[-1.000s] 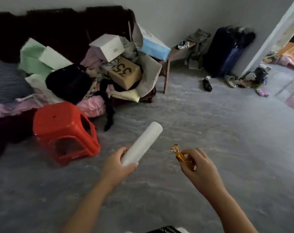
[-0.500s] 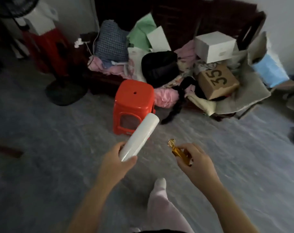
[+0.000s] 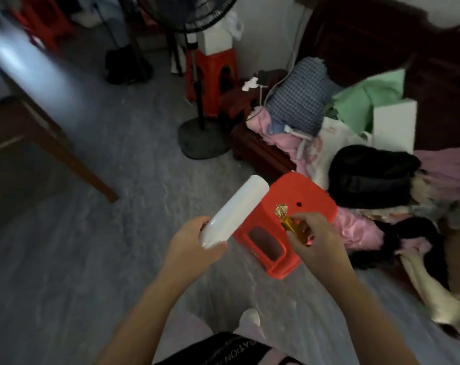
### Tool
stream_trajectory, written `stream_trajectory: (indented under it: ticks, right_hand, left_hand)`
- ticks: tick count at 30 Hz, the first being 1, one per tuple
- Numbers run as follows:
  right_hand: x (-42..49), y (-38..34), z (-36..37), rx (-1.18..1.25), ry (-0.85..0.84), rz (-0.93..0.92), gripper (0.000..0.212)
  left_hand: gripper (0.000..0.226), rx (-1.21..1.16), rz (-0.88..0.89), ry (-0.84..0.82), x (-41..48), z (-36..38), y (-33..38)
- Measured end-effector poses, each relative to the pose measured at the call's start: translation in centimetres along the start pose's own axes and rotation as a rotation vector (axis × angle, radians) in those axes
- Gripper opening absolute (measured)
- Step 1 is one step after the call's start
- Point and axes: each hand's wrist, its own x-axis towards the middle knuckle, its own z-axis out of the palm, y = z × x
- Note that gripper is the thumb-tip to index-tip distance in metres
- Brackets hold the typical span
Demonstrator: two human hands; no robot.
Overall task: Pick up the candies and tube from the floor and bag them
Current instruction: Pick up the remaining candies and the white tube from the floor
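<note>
Bare forearms, pale pink trousers (image 3: 186,335), a white sock (image 3: 250,317), and a black lettered garment (image 3: 231,350).

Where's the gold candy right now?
The gold candy is pinched in the right hand, low in the middle of the head view, in front of the red stool and right of the white tube.

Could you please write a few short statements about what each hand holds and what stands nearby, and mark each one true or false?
1. The left hand grips a white tube. True.
2. The right hand is empty. False: it pinches gold-wrapped candies.
3. The red stool nearest the hands stands on the floor. True.
4. The tube lies on the floor. False: it is held in the air.
5. A standing fan's base rests beyond the stool. True.
</note>
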Motion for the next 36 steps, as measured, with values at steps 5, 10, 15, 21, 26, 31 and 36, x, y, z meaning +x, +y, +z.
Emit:
stream_trajectory:
  ticks: [5,10,15,21,26,31,36]
  right_hand:
    - [10.4,-2.8,3.3,-0.015,-0.145,-0.144,0.024]
    - [20.7,-8.5,9.5,-0.015,-0.246,-0.248,0.019]
    - [30.8,-17.0,15.9,-0.012,-0.302,-0.336,0.019]
    - [41.2,-25.1,21.8,0.022,-0.326,-0.433,0.021]
    - [48.8,-27.9,26.2,0.025,-0.397,-0.428,0.022]
    - [59.5,-31.5,31.0,0.050,-0.432,-0.474,0.022]
    - [68.8,-38.2,34.7,0.101,-0.512,-0.595,0.021]
  left_hand:
    - [0.048,-0.001,-0.090,0.159,6.2,-3.5,-1.8]
    - [0.044,-0.017,-0.173,0.297,14.2,-9.4,-5.8]
    - [0.044,0.002,-0.187,0.346,23.4,-17.9,-9.3]
    - [0.044,0.008,-0.215,0.441,33.3,-25.9,-12.5]
    - [0.044,-0.047,-0.269,0.477,40.4,-29.4,-14.3]
    - [0.049,-0.040,-0.301,0.537,48.7,-33.4,-15.8]
    - [0.045,-0.053,-0.380,0.628,55.1,-39.0,-16.0]
